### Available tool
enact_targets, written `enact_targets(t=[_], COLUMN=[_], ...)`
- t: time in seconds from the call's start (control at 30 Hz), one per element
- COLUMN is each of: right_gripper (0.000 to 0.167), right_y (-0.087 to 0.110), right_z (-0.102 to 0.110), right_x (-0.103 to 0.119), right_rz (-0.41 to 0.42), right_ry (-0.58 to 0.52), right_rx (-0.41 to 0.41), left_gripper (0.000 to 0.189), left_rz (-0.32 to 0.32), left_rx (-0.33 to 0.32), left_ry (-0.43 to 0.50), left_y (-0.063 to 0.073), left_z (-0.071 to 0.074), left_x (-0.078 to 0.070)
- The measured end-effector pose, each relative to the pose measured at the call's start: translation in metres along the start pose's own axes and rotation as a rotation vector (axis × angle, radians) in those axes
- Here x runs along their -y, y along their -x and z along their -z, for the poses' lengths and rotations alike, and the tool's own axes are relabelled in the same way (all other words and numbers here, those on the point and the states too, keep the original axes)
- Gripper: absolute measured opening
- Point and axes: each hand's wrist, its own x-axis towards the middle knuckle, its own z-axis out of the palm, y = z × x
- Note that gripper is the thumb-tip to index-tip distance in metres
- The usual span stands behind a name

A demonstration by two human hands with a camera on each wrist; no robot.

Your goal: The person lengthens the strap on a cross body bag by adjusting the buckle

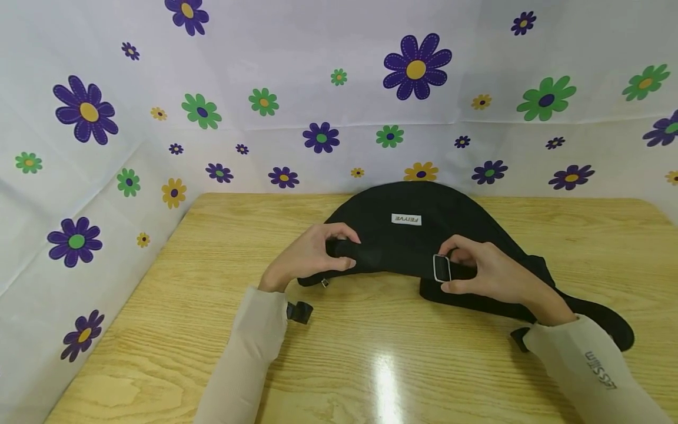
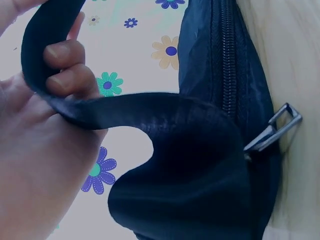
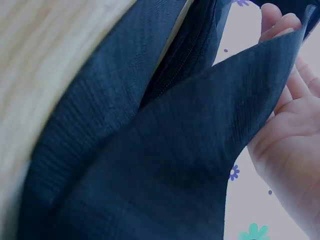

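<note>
A black sling bag (image 1: 381, 203) with a white label (image 1: 406, 219) lies on the wooden table, its curved edge toward the wall. My left hand (image 1: 312, 256) grips a black webbing strap (image 2: 135, 110) in curled fingers, over the bag's left part. Beside that hand, a metal zipper pull (image 2: 272, 131) hangs at the zipper (image 2: 228, 60). On the right, my right hand (image 1: 489, 272) pinches the strap by a rectangular metal buckle (image 1: 435, 268). From there the wide black strap (image 3: 165, 150) runs back past the wrist, partly hidden by the forearm.
The wooden table (image 1: 175, 318) spreads around the bag. Behind it and at the left hangs a white cloth (image 1: 318, 53) printed with flowers. The rounded strap end (image 1: 609, 321) reaches out past my right forearm.
</note>
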Motion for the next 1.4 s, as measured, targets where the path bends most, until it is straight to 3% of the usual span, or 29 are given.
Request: enact_targets(t=[0.2,0.37,0.53,0.73,0.9,1.17,1.4], right_gripper=[0.04,0.042,0.044,0.045,0.046,0.046,0.036], right_y=[0.003,0.003,0.004,0.007,0.009,0.013,0.019], right_z=[-0.001,-0.002,-0.005,-0.009,-0.008,0.002,0.008], right_x=[-0.005,-0.006,-0.005,-0.005,-0.005,-0.003,-0.011], right_rz=[0.029,0.05,0.054,0.067,0.074,-0.02,-0.027], right_ry=[0.015,0.016,0.021,0.039,0.065,0.099,0.133], right_rx=[0.011,0.0,-0.014,-0.018,0.008,0.081,0.126], left_gripper=[0.029,0.032,0.035,0.037,0.039,0.046,0.047], left_rz=[-0.025,-0.007,0.005,-0.04,-0.065,0.016,0.012], left_rx=[0.008,0.024,0.081,0.158,0.191,0.235,0.302], left_ry=[-0.015,-0.027,-0.048,-0.004,-0.079,-0.151,-0.242], left_y=[-0.002,-0.001,0.0,-0.001,0.002,0.013,0.02], left_z=[-0.002,-0.001,0.0,-0.003,-0.006,-0.008,-0.012], left_x=[0.0,-0.001,-0.004,-0.005,-0.006,-0.009,-0.012])
